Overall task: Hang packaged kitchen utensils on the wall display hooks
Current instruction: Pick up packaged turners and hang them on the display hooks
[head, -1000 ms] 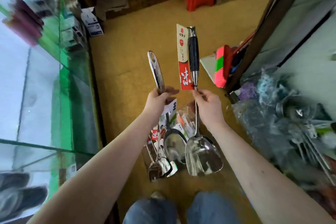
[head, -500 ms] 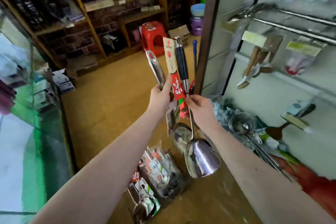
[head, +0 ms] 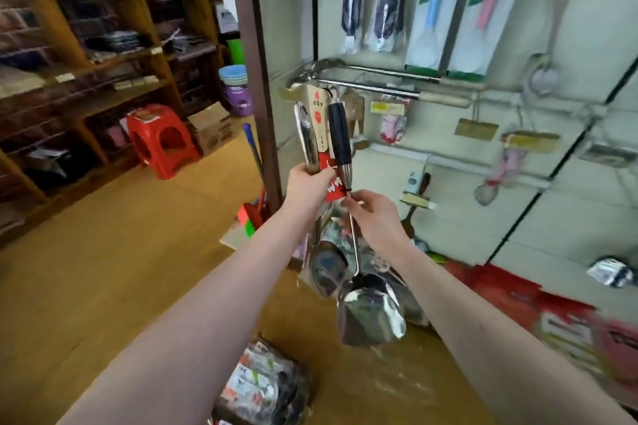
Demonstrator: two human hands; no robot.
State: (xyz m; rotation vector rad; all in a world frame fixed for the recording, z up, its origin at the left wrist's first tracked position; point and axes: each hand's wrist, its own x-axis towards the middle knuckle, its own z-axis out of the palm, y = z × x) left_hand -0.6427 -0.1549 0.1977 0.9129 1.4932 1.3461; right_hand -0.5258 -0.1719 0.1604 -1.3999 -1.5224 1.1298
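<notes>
Steel shines on the big spatula [head: 371,314], and it is up high now. A moment ago both hands held the tools low over the floor [head: 103,269]. Now they are lifted to the wall [head: 431,128], and the ring at the top of the spatula is right by the silver rail [head: 376,89]. I think it is nearly ready to go on a hook.

The right hand [head: 376,217] pinches its thin stem. The left hand [head: 307,186] grips another steel tool [head: 305,134], with its thumb on the red and cream card [head: 319,124]. The spatula hangs straight, with a black handle and a wide scoop end.
</notes>
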